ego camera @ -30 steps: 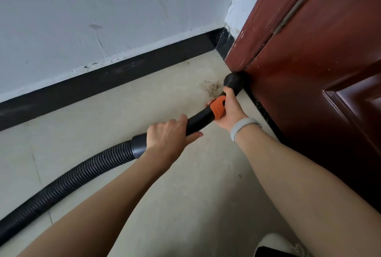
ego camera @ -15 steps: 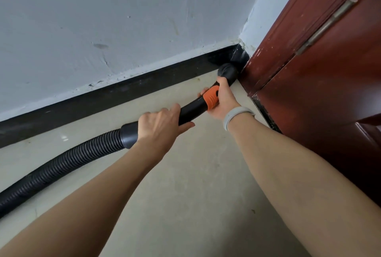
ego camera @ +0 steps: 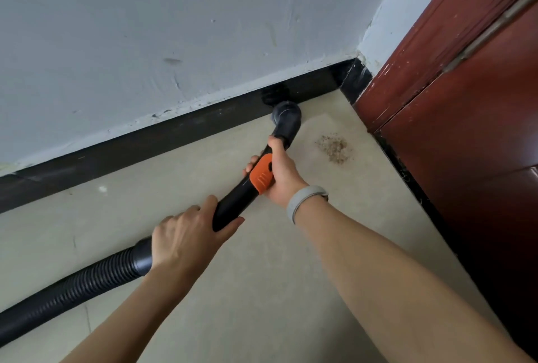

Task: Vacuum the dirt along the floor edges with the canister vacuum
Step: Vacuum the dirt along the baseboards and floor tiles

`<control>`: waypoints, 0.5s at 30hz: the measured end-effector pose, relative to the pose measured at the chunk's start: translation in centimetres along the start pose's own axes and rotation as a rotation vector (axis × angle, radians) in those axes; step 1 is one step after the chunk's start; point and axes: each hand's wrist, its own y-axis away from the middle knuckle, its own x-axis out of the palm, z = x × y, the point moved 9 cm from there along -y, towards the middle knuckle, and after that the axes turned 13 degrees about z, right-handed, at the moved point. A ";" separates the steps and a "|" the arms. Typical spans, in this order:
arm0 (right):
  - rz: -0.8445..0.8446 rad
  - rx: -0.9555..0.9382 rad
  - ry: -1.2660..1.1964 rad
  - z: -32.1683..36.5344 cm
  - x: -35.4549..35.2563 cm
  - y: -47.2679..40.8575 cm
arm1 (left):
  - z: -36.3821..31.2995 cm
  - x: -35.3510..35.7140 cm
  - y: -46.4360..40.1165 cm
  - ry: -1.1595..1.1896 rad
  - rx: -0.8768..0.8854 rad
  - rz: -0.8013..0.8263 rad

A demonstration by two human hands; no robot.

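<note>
**Item: vacuum nozzle at the skirting, two-handed hold**

Round brush nozzle (ego camera: 286,115): black, its head set against the foot of the black skirting board (ego camera: 163,135), short of the room corner, apparently to draw along the edge line.
Wand (ego camera: 235,202): black tube with orange collar (ego camera: 262,176), angled low toward the wall.
Right hand (ego camera: 281,172): fingers wrapped round the collar close behind the nozzle, presumably for aim; grey wristband (ego camera: 305,199) on the wrist.
Left hand (ego camera: 186,239): clamped round the wand's rear end where the ribbed hose (ego camera: 70,290) joins, likely taking the hose's drag.
Dirt patch (ego camera: 333,147): brown crumbs on the floor (ego camera: 262,290), just right of the nozzle, not yet taken up.
Obstructions: red-brown door (ego camera: 480,129) close on the right, narrowing the corner; the canister itself is out of view.
</note>
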 end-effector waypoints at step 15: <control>0.103 0.206 0.343 -12.4 8.9 1.8 | 11.6 4.2 10.2 0.235 -0.321 -0.017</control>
